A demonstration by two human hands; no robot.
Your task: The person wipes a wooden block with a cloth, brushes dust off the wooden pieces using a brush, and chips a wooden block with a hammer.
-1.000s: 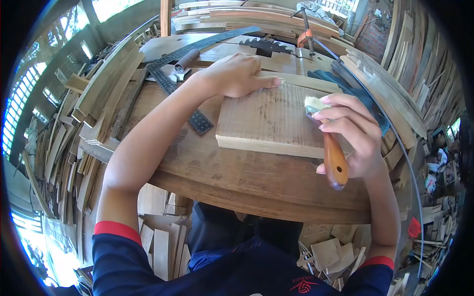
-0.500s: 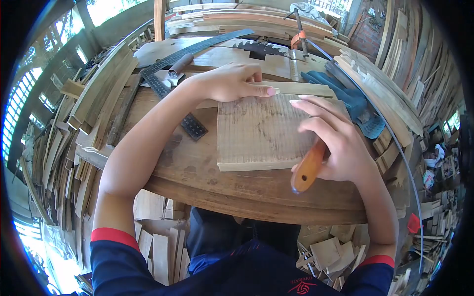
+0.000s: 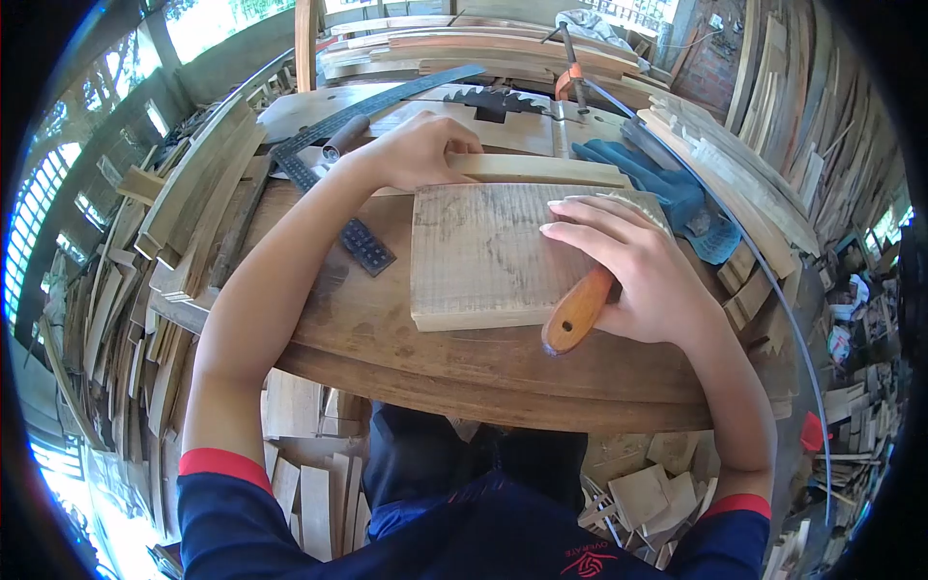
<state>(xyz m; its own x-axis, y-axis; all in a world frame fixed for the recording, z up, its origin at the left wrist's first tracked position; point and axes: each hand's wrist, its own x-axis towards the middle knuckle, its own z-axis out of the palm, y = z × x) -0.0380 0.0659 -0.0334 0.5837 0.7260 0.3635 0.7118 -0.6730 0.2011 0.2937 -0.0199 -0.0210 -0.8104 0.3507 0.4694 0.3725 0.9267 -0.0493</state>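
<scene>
A thick, square-cut wooden board (image 3: 483, 251) lies flat on the wooden tabletop in front of me. Behind its far edge is a narrow wooden strip (image 3: 546, 170). My left hand (image 3: 425, 155) is closed around the strip's left end, its fingertips partly hidden. Over the board's right side, my right hand (image 3: 643, 261) holds a brush (image 3: 578, 311) by its orange-brown handle, which points toward me. Pale bristles seem to show beyond the knuckles. Two or more fingers of this hand stretch over the board's top face.
A metal carpenter's square (image 3: 362, 108) lies behind my left forearm, near a cylindrical tool handle (image 3: 345, 137). A toothed saw blade (image 3: 512, 101) shows at the back. Blue gloves (image 3: 667, 184) and a clamp (image 3: 572, 77) are at the right. Stacked planks (image 3: 198, 184) flank the bench.
My left hand has drawn back from the board's far edge and closed on the strip's left end. My right fingers have come lower over the board, with the brush still held.
</scene>
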